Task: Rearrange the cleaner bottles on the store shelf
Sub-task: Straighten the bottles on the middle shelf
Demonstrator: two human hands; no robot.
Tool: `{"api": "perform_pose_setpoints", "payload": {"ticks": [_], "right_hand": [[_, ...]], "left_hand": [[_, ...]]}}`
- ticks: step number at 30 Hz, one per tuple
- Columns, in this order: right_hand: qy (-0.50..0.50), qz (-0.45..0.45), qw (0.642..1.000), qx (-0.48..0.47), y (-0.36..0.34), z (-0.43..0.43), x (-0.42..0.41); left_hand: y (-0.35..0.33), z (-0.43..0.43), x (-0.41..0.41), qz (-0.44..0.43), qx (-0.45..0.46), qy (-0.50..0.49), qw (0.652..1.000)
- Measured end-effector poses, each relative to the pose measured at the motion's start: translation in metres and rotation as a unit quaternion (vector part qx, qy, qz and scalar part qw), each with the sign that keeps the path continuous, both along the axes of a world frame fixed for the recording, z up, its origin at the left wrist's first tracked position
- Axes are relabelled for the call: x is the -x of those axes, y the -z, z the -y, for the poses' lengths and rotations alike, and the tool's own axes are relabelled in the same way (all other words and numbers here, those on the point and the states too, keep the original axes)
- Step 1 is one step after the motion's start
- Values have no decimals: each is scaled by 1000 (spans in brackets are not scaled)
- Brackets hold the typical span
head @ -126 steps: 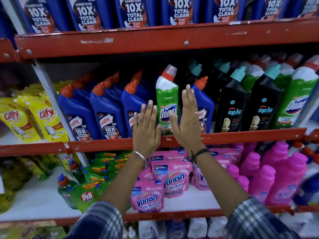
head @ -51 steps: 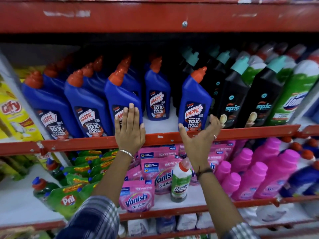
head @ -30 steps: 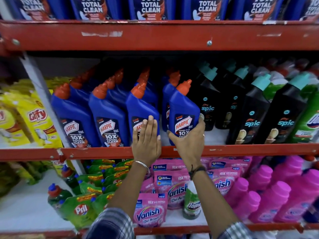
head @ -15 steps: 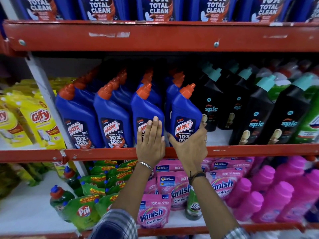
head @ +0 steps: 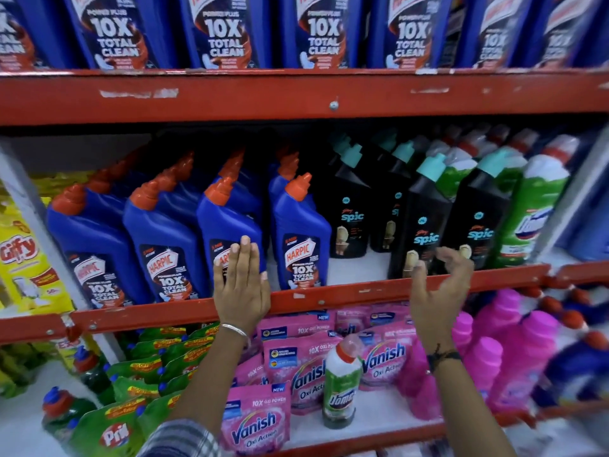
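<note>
Blue Harpic bottles with orange caps fill the left half of the middle shelf. My left hand (head: 242, 286) lies flat, fingers together, against the third front blue bottle (head: 227, 225). The fourth front blue Harpic bottle (head: 301, 235) stands free to its right. My right hand (head: 438, 285) is open and holds nothing, its fingers curled in front of a black Spic bottle (head: 421, 222). Green Domex bottles (head: 534, 206) stand at the far right. One green Domex bottle (head: 341, 380) stands upright on the shelf below among pink pouches.
The red shelf rail (head: 346, 296) runs just under both hands. Pink Vanish pouches (head: 253, 420) and pink bottles (head: 514, 357) fill the lower shelf, green Pril packs (head: 112, 430) its left. Yellow Giffy packs (head: 23, 255) sit left. Large Harpic bottles (head: 224, 31) line the top shelf.
My right hand has let go of the fourth blue Harpic bottle and moved right, to the front of the black Spic bottles. My left hand stays on the third blue bottle.
</note>
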State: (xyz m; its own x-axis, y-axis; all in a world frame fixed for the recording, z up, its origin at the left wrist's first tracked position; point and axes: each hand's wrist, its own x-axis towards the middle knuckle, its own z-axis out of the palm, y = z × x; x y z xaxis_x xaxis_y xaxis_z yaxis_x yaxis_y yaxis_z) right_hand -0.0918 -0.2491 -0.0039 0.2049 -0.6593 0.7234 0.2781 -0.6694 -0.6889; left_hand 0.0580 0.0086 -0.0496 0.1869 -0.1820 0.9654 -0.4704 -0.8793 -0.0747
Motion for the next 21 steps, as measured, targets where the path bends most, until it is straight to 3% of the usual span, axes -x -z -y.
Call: {"api": "perform_pose_setpoints", "payload": {"ticks": [4,11,21], "right_hand": [[76,-32,996,-32,-2,65,6],[78,-185,978,-52,-16,108,-12],[119,-140,982,-39,-16,108,-4]], "left_hand": [[-1,3,1,3,-1,-9,1000],[-1,3,1,12,0,-19,1000],[-1,4,0,16,1,-24,1000]]}}
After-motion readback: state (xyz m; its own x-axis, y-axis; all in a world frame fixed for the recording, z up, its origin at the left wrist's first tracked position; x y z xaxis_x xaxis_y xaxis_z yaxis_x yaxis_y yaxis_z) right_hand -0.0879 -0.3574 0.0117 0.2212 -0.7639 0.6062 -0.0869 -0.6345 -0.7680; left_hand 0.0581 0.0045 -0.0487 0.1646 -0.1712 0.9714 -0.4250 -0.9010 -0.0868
